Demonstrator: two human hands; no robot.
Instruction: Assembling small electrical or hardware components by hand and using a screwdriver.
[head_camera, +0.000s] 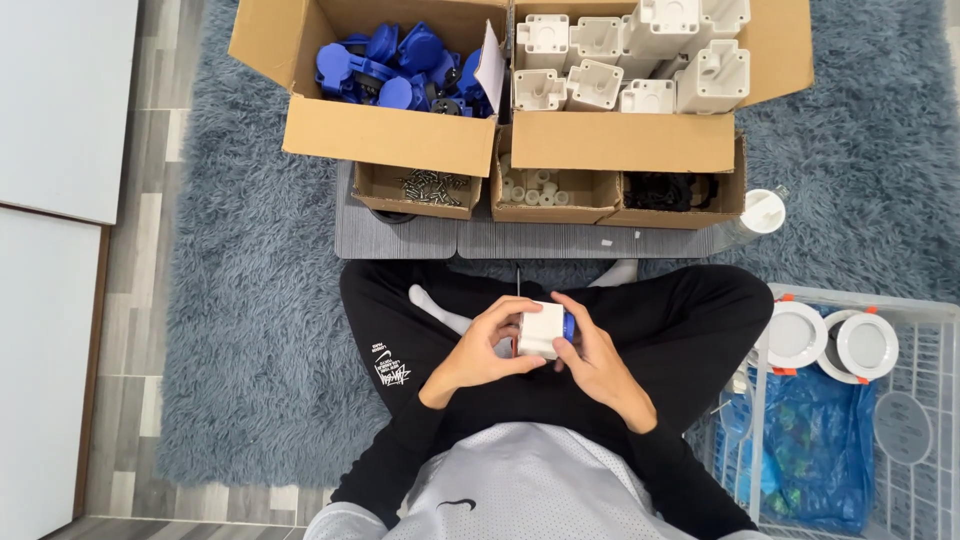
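left hand (482, 345) and right hand (592, 350) both clamped around white plastic housing (541, 329) over the lap | blue cap (568, 325) shows at its right edge | grip steadies it for fitting, likely | parts boxes (392, 135) ahead

I'm seeing both forearms angling inward over the crossed legs, wrists meeting near the lap. My left hand (487, 345) is curling its fingers closed, while my right hand (592, 357) is cupping opposite, fingers wrapping inward.
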